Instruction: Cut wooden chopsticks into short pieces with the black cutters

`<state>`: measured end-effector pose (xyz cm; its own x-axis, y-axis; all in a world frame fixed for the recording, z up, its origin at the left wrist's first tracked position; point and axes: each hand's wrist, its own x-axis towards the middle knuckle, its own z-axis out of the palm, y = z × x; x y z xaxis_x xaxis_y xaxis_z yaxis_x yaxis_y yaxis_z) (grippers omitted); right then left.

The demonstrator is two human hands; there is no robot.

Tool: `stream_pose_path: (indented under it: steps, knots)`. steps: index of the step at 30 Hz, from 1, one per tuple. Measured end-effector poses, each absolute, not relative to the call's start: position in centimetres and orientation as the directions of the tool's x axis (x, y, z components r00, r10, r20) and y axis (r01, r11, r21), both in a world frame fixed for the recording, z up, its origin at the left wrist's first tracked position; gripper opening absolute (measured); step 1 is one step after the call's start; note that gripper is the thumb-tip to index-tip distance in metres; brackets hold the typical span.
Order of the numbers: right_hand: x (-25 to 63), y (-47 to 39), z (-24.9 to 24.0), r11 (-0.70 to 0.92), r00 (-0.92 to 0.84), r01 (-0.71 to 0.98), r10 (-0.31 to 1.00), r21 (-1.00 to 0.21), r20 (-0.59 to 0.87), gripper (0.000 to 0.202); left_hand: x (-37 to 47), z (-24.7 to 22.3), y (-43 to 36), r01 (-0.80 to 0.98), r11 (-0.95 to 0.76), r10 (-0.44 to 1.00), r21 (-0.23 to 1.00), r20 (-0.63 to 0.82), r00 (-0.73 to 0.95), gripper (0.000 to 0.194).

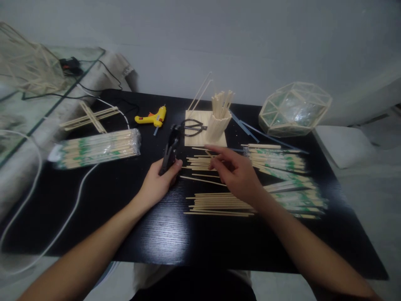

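My left hand [159,184] is closed round the handle of a black hand tool [171,148], held upright over the table; its exact kind is unclear. Between the pinched fingertips of my right hand [236,173] is a thin wooden stick [209,154], mostly hidden by the fingers. Under and beside that hand lie loose wooden sticks [200,163], with a second row of sticks [219,202] nearer the front. Just beyond, a holder made of sticks [218,128] stands full of upright sticks on a square wooden board [196,141]. Black-handled scissors [193,128] lie on the board.
A yellow glue gun [152,118] lies at the back. Packaged sticks [100,147] are at left, and more opened packs [278,159] at right. A faceted stick-framed shape [294,109] sits at the back right. A white cable [82,184] crosses the left side.
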<state>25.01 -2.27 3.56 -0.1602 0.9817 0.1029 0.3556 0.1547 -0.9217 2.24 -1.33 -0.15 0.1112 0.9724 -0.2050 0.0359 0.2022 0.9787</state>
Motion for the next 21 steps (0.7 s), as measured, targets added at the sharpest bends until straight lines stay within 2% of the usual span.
stream_pose_path:
  steps: [3,6,12,16,21]
  knots:
    - [25.6,-1.9,3.9,0.232,-0.206,0.448,0.967,-0.863,0.153,0.034,2.5,0.1,-1.1,-0.195,0.300,0.952,0.934,-0.281,0.122,0.038]
    - [25.6,-1.7,3.7,0.269,-0.255,0.524,0.955,-0.808,0.153,0.032,2.7,0.5,-0.9,-0.272,0.321,0.947,0.907,-0.305,0.102,0.035]
    - [25.3,-1.6,1.9,0.334,-0.386,0.634,0.918,-0.698,0.090,0.011,2.7,0.7,-0.8,-0.310,0.324,0.946,0.894,-0.317,0.074,0.031]
    - [25.2,-1.4,0.5,0.436,-0.453,0.669,0.881,-0.602,0.135,0.013,2.8,0.5,-0.8,-0.310,0.318,0.948,0.896,-0.309,0.077,0.031]
    - [24.9,-1.2,-0.6,0.463,-0.479,0.665,0.866,-0.586,0.142,0.012,2.8,0.4,-0.8,-0.307,0.306,0.952,0.901,-0.297,0.076,0.029]
